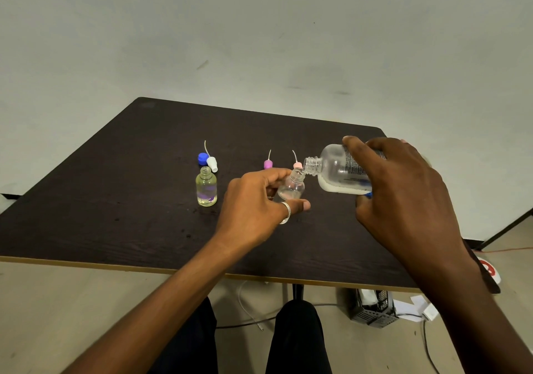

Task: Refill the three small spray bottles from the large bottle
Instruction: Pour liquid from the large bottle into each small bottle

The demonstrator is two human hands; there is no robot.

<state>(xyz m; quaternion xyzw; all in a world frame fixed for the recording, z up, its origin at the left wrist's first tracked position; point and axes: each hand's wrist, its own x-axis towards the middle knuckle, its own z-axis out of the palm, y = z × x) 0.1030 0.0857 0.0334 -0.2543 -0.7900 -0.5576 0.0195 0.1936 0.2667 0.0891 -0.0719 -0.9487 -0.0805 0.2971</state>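
A view from above a dark wood-grain table (115, 200) that stands against a pale wall. Two bare arms reach in from the bottom of the frame.

The right hand (403, 194) is wrapped around the large bottle (337, 168), a clear plastic bottle with a printed label, and holds it tipped almost onto its side above the table. Its open threaded neck points left. A little whitish liquid lies pooled along the bottle's lower side.

The left hand (256, 203), with a silver ring (286, 212) on one finger, is closed around a small clear spray bottle (291, 189), thumb under its base and fingers behind it. This small bottle is tilted to the right so that its open mouth sits just under the large bottle's neck, touching or nearly touching it. Some clear liquid shows in its bottom.

To the left stands a second small bottle (206, 189), upright on the table, uncapped and filled with yellowish liquid. Just behind it lie a blue cap (203, 158) and a white spray top (212, 163) with a thin tube. Further right, behind the left hand, a purple spray top (268, 164) and a pink spray top (297, 165) rest on the table, each with a thin tube pointing up. A third small bottle cannot be made out
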